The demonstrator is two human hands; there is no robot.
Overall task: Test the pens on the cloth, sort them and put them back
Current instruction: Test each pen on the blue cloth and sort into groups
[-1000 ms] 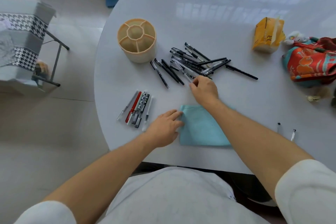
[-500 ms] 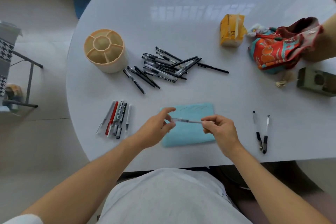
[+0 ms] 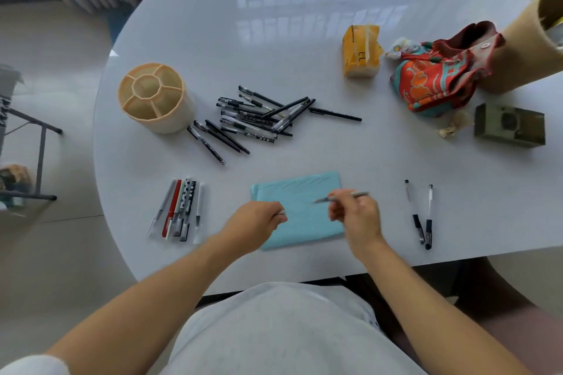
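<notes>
Right hand (image 3: 356,216) pinched an uncapped pen (image 3: 341,197) above the cloth (image 3: 304,207); left hand (image 3: 259,222) gripped its cap (image 3: 281,212) at the cloth's left edge; a light, short stroke on unmarked cloth would test best.

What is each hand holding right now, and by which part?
The right hand pinches a pen mid-barrel, its tip over the blue cloth. The left hand pinches a small pale piece, probably the pen's cap; the blur hides where.
</notes>
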